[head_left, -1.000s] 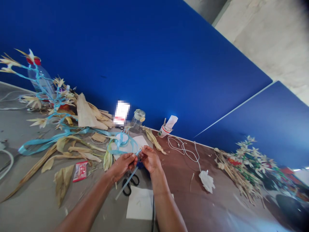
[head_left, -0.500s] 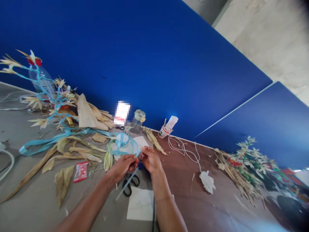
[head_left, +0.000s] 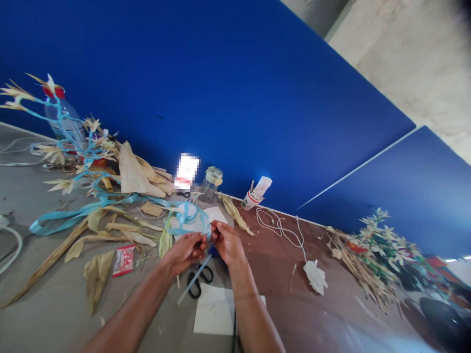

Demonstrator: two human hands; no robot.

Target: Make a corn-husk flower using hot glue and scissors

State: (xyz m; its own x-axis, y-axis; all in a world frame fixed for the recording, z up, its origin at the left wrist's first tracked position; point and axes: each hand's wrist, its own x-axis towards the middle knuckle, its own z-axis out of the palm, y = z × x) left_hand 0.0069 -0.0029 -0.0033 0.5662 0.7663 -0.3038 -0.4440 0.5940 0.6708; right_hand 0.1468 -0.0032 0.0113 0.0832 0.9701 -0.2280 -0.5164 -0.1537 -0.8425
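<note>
My left hand (head_left: 187,251) and my right hand (head_left: 227,241) are close together over the table, both with thumb and fingers pinched. A thin light-blue stem (head_left: 195,279) slants down from between them, its upper end partly hidden by the fingers. Pale blue ribbon (head_left: 203,220) loops from a ribbon roll (head_left: 187,212) behind the hands to the right fingertips. The left fingertips are at the stem's upper part, though their exact hold is hard to see. Black-handled scissors (head_left: 206,274) lie beneath, partly covered by the stem.
Dried husks (head_left: 99,225), a red packet (head_left: 123,260) and a branch of husk flowers (head_left: 86,157) spread leftward. Behind stand a lidded jar (head_left: 211,182) and a white cup (head_left: 251,200). White cable (head_left: 283,226) and a flower bundle (head_left: 386,245) are at right. White paper (head_left: 213,314) lies in front.
My hands have moved slightly apart at the fingertips, the left one a little to the left. The stem still hangs at much the same slant.
</note>
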